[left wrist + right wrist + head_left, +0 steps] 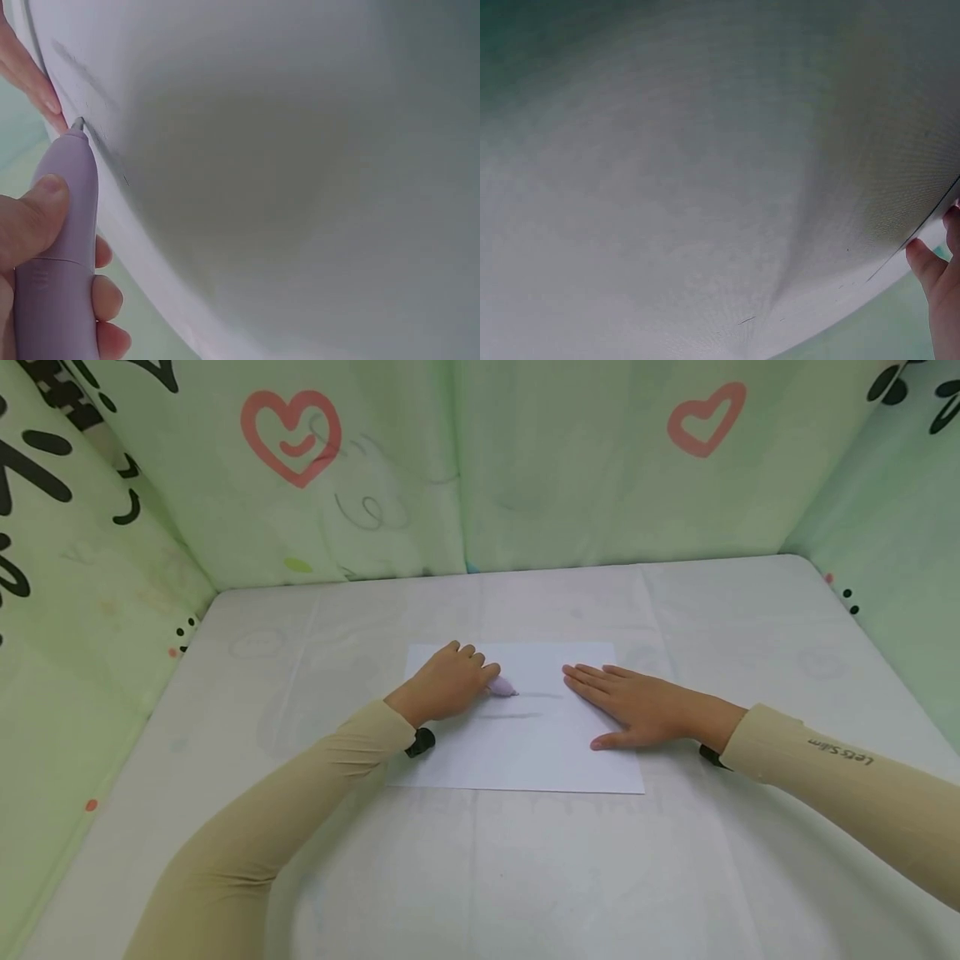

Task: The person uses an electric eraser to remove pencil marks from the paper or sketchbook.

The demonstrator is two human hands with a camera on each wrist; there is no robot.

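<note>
While a lavender pen (pixel 58 300) is pointing its grey tip (pixel 79 124) at a grey line (pixel 542 695) on white paper (pixel 555 768), the left hand (pixel 444 681) is gripping it; the right hand (pixel 641 706) is lying flat on the sheet, fingers extended. Its sleeve (pixel 847 793) is bearing inverted lettering (pixel 840 752): "Lets Slim".

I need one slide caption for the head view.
Left hand grips a pen over paper with grey lines; right hand lies on it.

Getting one left hand (pixel 446 681) plus one right hand (pixel 637 703) on my remote feed, one purple pen-like tool (pixel 503 687), one paper sheet (pixel 525 756), two grey streaks (pixel 512 716), two tan sleeves (pixel 300 793), two reddish hearts (pixel 297 446).
</note>
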